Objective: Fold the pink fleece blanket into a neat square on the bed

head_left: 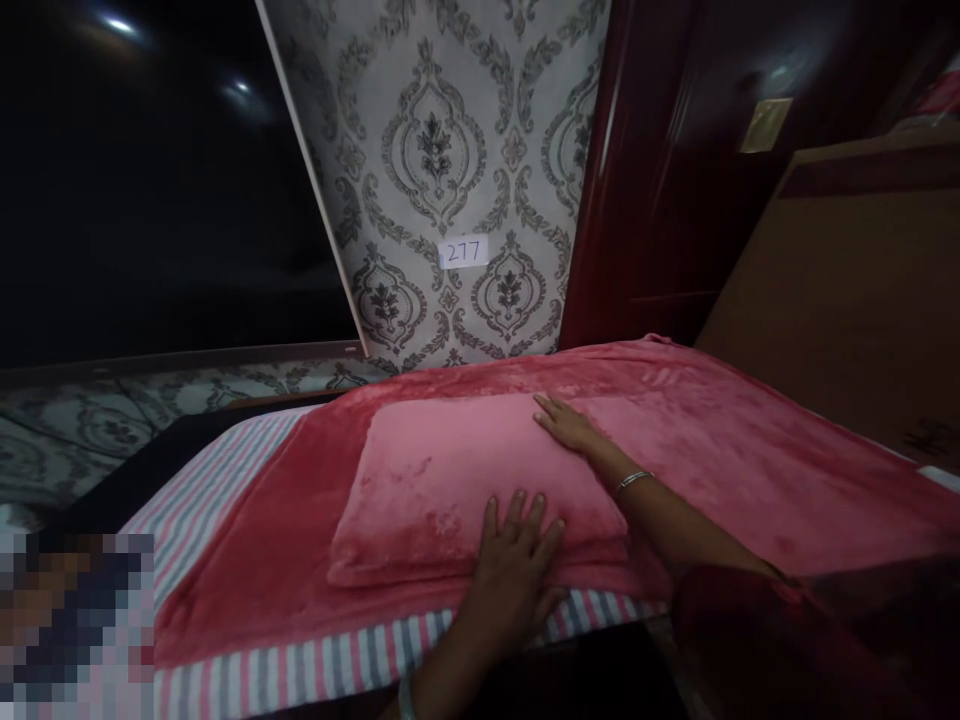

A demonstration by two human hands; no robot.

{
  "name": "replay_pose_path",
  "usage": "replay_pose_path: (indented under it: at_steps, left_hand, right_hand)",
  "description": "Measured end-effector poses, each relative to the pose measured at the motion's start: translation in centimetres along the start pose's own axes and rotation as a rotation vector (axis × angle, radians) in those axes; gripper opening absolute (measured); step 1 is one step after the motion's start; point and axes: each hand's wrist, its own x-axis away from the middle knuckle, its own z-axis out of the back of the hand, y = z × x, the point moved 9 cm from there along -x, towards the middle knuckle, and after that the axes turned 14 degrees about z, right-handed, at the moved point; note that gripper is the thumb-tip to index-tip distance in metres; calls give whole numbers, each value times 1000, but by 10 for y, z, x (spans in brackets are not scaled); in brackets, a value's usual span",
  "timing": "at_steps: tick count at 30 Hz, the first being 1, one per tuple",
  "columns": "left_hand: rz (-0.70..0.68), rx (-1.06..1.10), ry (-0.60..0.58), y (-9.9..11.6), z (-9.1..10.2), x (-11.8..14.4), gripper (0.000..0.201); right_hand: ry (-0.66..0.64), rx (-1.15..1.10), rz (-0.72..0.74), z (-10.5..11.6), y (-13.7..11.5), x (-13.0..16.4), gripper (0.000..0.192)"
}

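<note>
Head view shows our left hand (514, 565) lying flat, fingers (525, 515) spread, on the near edge of a pink plush pillow (450, 480) at the centre of the frame, while our right hand (570, 425), a bangle (632, 481) on its wrist, rests open with fingers together on the pillow's far right corner. We see the pillow lying on a red fleece blanket (750, 450) spread over a striped sheet (225, 470) on the bed, which fills the lower half of the frame. Above centre, patterned wallpaper (435, 150) carries a small label reading 277 (463, 251), with a dark red door (652, 170) to its right.
</note>
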Motion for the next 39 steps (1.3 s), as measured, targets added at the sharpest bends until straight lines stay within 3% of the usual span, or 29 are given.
replay_pose_path:
  at_steps: [3,5,7,10,13,15,19,22,26,28,34,39]
  left_hand:
    - [-5,46,-5,2,4,1,81]
    - [-37,107,0,6,9,6,72]
    - [-88,209,46,12,24,14,51]
    - [-137,349,187,12,67,27,28]
    - [-65,396,227,-8,107,22,32]
    - [37,378,121,-33,114,5,42]
    - [145,232,-242,-83,78,-29,62]
    - [133,117,-373,-114,49,-50,61]
    - [76,25,-360,-153,43,-81,58]
    - [119,-13,-354,-181,47,-95,60]
    - [542,-104,-294,-281,62,-107,61]
    - [730,-162,-233,-313,80,-102,62]
  right_hand:
    - [44,42,-12,6,-2,5,60]
    - [116,58,70,13,-25,10,61]
    - [165,38,253,14,-67,18,60]
    - [121,-13,602,-2,-145,41,55]
    - [21,-68,867,-31,-207,71,51]
    - [6,-161,929,-44,-227,84,50]
    - [56,-287,915,-42,-234,93,49]
    - [9,-227,931,-39,-237,99,45]
    - [-54,-176,964,-40,-240,101,52]
    - [-91,-154,960,-45,-240,100,53]
    - [-136,-146,922,-46,-237,97,53]
    - [-98,-150,936,-43,-236,98,51]
